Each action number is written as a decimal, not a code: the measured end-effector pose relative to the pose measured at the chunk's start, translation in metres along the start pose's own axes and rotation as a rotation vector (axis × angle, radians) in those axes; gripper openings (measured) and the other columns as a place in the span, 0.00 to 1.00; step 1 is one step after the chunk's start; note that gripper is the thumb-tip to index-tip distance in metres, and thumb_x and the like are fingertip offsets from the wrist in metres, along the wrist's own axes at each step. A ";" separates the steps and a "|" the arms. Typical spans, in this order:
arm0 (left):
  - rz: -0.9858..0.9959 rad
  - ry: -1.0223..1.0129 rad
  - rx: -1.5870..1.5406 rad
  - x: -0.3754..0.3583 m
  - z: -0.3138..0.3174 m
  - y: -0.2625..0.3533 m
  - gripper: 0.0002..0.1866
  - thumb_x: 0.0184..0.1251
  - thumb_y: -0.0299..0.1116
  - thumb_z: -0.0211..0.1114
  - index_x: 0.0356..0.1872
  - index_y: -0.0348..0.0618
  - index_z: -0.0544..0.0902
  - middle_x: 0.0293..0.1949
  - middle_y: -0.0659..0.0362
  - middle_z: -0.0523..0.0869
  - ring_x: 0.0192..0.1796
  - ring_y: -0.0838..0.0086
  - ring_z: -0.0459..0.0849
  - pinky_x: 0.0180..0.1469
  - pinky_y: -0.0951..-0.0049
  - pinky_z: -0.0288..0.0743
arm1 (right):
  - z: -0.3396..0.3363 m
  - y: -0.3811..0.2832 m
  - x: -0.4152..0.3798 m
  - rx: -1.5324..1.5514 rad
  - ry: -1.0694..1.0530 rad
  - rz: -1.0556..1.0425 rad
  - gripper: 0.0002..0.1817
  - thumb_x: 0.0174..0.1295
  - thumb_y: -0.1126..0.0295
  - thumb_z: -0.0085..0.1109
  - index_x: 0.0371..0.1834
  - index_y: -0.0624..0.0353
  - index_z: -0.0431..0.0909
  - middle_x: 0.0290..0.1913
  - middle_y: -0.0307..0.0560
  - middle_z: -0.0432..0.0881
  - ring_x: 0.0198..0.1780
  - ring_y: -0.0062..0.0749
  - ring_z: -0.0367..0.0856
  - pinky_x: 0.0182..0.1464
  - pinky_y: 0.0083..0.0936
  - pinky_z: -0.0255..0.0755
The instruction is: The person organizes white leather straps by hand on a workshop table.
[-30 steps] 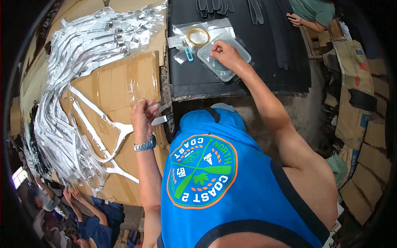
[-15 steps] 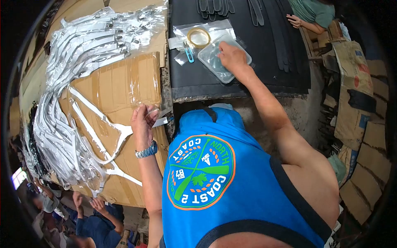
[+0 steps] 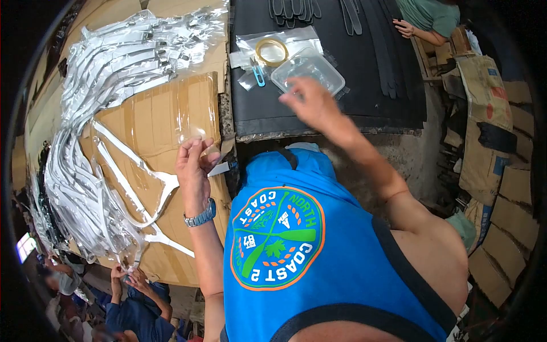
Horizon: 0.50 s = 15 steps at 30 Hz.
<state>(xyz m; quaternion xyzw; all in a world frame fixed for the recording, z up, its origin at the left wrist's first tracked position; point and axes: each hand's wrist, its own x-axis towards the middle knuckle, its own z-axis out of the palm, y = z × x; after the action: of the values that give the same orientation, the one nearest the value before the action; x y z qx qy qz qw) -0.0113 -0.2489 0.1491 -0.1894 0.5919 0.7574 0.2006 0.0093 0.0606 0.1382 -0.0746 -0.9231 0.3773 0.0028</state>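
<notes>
My left hand (image 3: 196, 162) is closed at the edge of the cardboard box, fingers pinching a clear plastic bag (image 3: 192, 130) that shows faintly above them. Close to its wrist lies a pair of white Y-shaped suspenders (image 3: 169, 181), stretched over the box. My right hand (image 3: 313, 107), blurred by motion, hangs just in front of a clear plastic container (image 3: 319, 67) with small transparent pieces inside. Its thumb and fingers look pinched together; whatever is between them is too small to make out. Beside the container are blue-handled thread snips (image 3: 258, 75) and a roll of tape (image 3: 272, 52).
Piles of bagged white suspenders (image 3: 122, 54) cover the left side around the cardboard box (image 3: 165, 114). Black straps (image 3: 296, 10) lie on the dark table (image 3: 364, 117). Another person's hand (image 3: 404, 27) rests at the far right edge; a co-worker (image 3: 139, 308) is at lower left.
My right hand has come out of the plastic container and moved toward me and slightly left. My left hand has risen a little with the bag. The lower-left co-worker's hands have drawn together.
</notes>
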 end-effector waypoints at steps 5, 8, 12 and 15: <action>0.016 -0.293 0.107 -0.012 0.024 -0.001 0.11 0.72 0.31 0.60 0.51 0.39 0.78 0.39 0.57 0.87 0.31 0.78 0.86 0.37 0.75 0.84 | 0.063 -0.071 -0.018 0.687 -0.420 -0.039 0.22 0.68 0.58 0.58 0.57 0.63 0.76 0.51 0.49 0.81 0.53 0.30 0.79 0.56 0.26 0.72; 0.001 -0.363 0.141 -0.017 0.028 -0.013 0.10 0.72 0.28 0.59 0.50 0.37 0.79 0.37 0.58 0.86 0.32 0.77 0.86 0.38 0.76 0.84 | 0.082 -0.070 -0.005 0.914 -0.496 0.035 0.14 0.68 0.65 0.59 0.50 0.62 0.79 0.42 0.40 0.83 0.46 0.19 0.79 0.48 0.20 0.74; -0.061 -0.383 0.102 -0.022 0.022 -0.018 0.10 0.72 0.30 0.61 0.49 0.36 0.79 0.36 0.56 0.87 0.32 0.78 0.85 0.37 0.78 0.83 | 0.070 -0.077 0.012 0.813 -0.392 0.025 0.09 0.67 0.67 0.60 0.43 0.60 0.82 0.35 0.35 0.83 0.37 0.16 0.79 0.39 0.16 0.73; -0.076 -0.330 0.067 -0.028 0.023 -0.017 0.11 0.71 0.32 0.62 0.48 0.36 0.79 0.37 0.56 0.87 0.31 0.78 0.85 0.36 0.79 0.82 | 0.059 -0.072 0.019 0.769 -0.429 0.028 0.10 0.69 0.65 0.58 0.46 0.59 0.82 0.37 0.32 0.82 0.38 0.13 0.76 0.37 0.14 0.71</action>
<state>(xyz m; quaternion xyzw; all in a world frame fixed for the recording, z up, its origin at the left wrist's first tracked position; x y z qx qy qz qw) 0.0197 -0.2253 0.1550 -0.0778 0.5684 0.7498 0.3297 -0.0232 -0.0286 0.1456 -0.0008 -0.6941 0.7004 -0.1663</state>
